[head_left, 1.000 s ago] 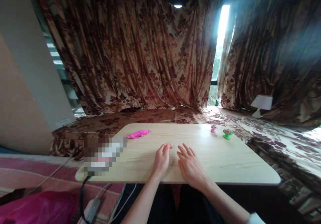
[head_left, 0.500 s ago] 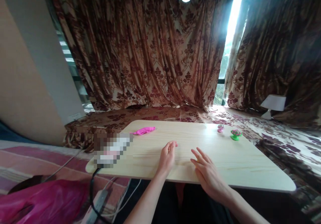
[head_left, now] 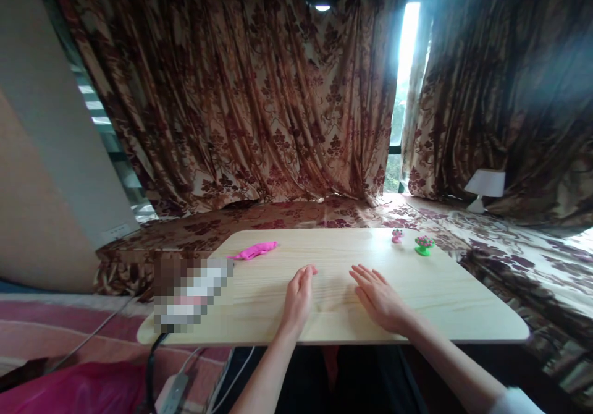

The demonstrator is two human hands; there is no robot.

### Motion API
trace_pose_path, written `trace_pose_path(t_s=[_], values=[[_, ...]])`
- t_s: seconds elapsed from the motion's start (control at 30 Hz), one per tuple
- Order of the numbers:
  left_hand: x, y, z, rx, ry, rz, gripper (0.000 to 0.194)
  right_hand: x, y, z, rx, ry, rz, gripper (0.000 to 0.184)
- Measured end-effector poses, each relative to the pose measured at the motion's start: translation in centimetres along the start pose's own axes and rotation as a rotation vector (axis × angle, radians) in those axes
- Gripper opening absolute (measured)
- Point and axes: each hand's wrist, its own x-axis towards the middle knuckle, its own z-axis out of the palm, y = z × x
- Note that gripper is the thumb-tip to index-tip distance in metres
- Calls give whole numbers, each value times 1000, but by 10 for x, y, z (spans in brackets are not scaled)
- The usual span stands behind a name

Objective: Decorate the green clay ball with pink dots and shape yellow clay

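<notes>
My left hand [head_left: 297,298] rests on its edge at the middle of the pale wooden table [head_left: 445,296]. Its fingers are curled together towards the right, and whatever they may hold is hidden. To the right, my right hand [head_left: 378,298] is palm down over the tabletop with its fingers stretched out. Anything beneath that palm cannot be seen. At the far right of the table stand a green mushroom-shaped piece with a dotted cap [head_left: 424,246] and a smaller pink one [head_left: 397,236]. A bright pink packet or soft lump [head_left: 254,251] lies at the far left, apart from both hands.
A blurred-out object [head_left: 194,296] with a black cable lies on the table's left end. Below it, a power strip [head_left: 173,392] sits near pink fabric [head_left: 78,389]. Patterned curtains [head_left: 278,105] hang behind, and a white lamp [head_left: 485,183] stands on the ledge at the right.
The view has turned slightly right, shifting everything left. My right hand has flattened, its fingers closer together and lower over the table. My left hand keeps much the same curled pose.
</notes>
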Motion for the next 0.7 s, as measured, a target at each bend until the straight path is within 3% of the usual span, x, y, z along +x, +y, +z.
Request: trace_pose_path(t_s=[0.07,0.13,0.27,0.37,0.47,0.6,0.7], values=[[-1,1,1,6,3,15,34,-25,-17,1,5,43,-120,43],[0,1,2,12,17,22,35,-32,-39,5,6,73,-185,42],[2,-2,1,2,49,18,35,13,-72,23,-5,121,-157,44],[4,-6,-1,-31,46,-17,35,62,-63,27,-48,148,-23,48],[5,-8,-2,-23,86,-48,35,79,-28,21,-73,115,127,54],[3,-5,-2,-15,90,-45,36,37,7,11,-77,41,127,45],[1,-2,-1,-25,89,-23,35,-11,-4,10,-3,91,-33,47]])
